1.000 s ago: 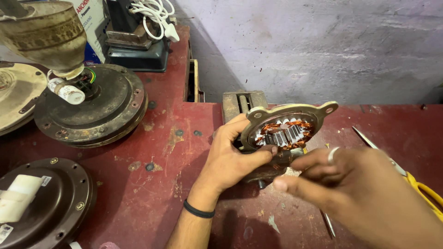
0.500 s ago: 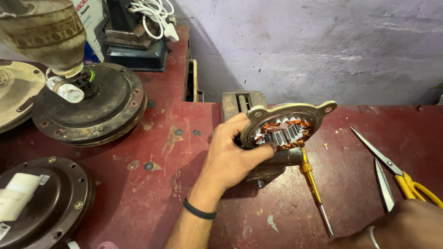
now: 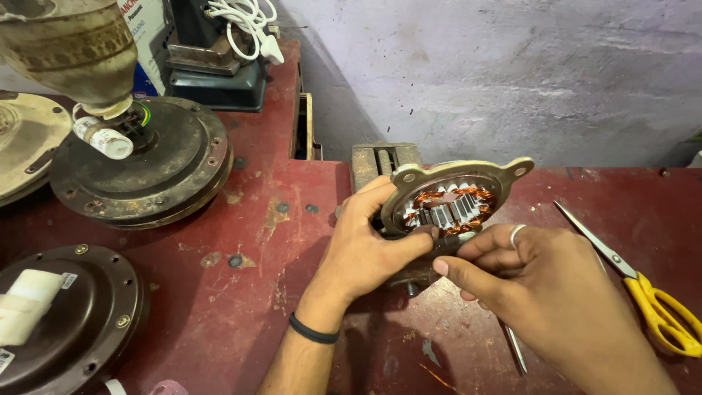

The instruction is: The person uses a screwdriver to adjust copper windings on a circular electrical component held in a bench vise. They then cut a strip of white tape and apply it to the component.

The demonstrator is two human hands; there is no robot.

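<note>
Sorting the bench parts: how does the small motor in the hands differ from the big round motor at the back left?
The small motor stands on edge, open, copper windings showing; the big round motor lies flat, closed. The left hand holds the small one; the big one is untouched. Both are round metal.

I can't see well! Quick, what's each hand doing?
Left hand: closed on the motor stator.
Right hand: fingers pinched at the stator's lower edge; contents unclear.

My left hand reached in from below, forearm angled up, a dark band at the wrist, fingers curled and thumb stretched rightward. My right hand came from the lower right, ring on one finger, fingertips pinched together beside that thumb.
</note>
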